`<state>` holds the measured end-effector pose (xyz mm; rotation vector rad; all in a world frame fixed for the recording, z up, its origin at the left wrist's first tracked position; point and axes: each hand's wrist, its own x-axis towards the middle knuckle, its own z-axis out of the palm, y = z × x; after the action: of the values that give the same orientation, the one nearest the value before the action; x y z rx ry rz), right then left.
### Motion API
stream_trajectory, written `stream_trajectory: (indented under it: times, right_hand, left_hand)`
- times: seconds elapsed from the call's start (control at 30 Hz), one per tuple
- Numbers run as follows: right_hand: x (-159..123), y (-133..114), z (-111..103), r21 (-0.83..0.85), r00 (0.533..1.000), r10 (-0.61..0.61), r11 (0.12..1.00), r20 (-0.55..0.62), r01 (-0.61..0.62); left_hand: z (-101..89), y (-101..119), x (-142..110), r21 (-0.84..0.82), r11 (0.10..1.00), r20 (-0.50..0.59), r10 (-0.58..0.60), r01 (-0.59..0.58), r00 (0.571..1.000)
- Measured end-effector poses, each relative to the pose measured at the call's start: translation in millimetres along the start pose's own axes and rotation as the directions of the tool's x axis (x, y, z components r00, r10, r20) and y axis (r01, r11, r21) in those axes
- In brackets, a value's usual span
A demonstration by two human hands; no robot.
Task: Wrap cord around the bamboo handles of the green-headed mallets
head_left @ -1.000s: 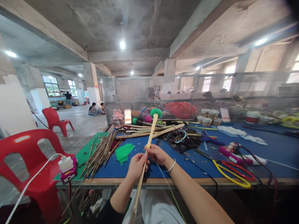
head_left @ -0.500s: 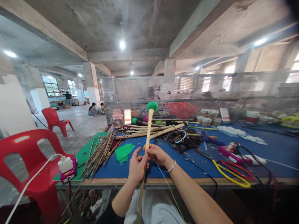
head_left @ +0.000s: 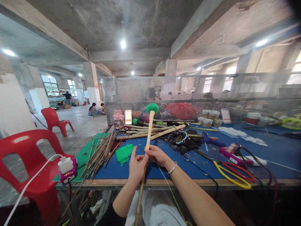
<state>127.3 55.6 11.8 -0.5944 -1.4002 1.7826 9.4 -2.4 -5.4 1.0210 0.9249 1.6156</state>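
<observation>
In front of me a mallet (head_left: pixel 150 128) points up and away, with a round green head and pale strip wound around its upper shaft. The bare lower shaft runs down to my lap. My left hand (head_left: pixel 137 166) pinches the shaft between thumb and fingers just below the winding, its index finger raised. My right hand (head_left: pixel 157 155), a silver bangle on its wrist, is closed on the shaft at the lower end of the winding. From it a thin pale strand (head_left: pixel 168 182) hangs past the table edge to my lap; its end at the fingers is hidden.
On the blue table (head_left: pixel 113 171) lie thin sticks (head_left: pixel 101 155), a green cloth (head_left: pixel 124 153), thicker poles (head_left: pixel 168 131) and yellow-and-red-handled shears (head_left: pixel 231 175). Power strips (head_left: pixel 68 171) sit at both sides. A red chair (head_left: pixel 25 157) stands left; a mesh screen (head_left: pixel 131 91) stands behind.
The mallet's head has shifted slightly left and down. My left index finger has lifted and straightened away from the shaft. My right hand stays at nearly the same place.
</observation>
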Motion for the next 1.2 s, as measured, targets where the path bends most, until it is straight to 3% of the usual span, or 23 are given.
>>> stream_trajectory:
  times: [0.2,0.4,0.5,0.67,0.77,1.0,1.2]
  right_hand:
    - [-5.6,-3.4,-2.8,0.039,0.998,0.032,0.999,0.049,-0.034]
    - [-2.1,0.4,-1.5,0.016,0.999,-0.020,1.000,-0.047,0.021]
    - [-3.6,-1.9,0.5,0.020,0.999,-0.025,0.999,-0.038,0.026]
    - [-6.5,-8.0,3.5,0.049,0.998,0.013,0.999,0.058,-0.016]
    - [-4.1,-6.1,1.7,0.016,0.999,-0.015,1.000,0.046,0.014]
    - [-0.7,-1.3,-2.7,-0.058,0.994,-0.060,0.997,-0.092,0.055]
    - [-2.9,-3.8,1.1,0.000,1.000,-0.022,1.000,0.009,0.022]
  left_hand:
    - [-0.4,8.3,-4.6,-0.005,0.997,0.065,-0.072,0.073,0.995]
    - [3.1,-0.5,-3.1,0.248,0.968,-0.019,0.057,-0.050,0.998]
    - [3.3,-2.4,-2.6,0.302,0.951,-0.011,0.077,-0.070,0.997]
    - [0.5,3.8,-4.3,0.187,0.981,0.073,-0.055,0.041,0.996]
    - [-0.4,4.6,-3.1,0.179,0.976,0.124,-0.144,0.121,0.982]
    - [1.7,-0.6,0.8,0.285,0.957,0.004,0.056,-0.055,0.998]
    - [-3.0,5.9,0.1,0.131,0.978,0.179,-0.185,0.163,0.966]
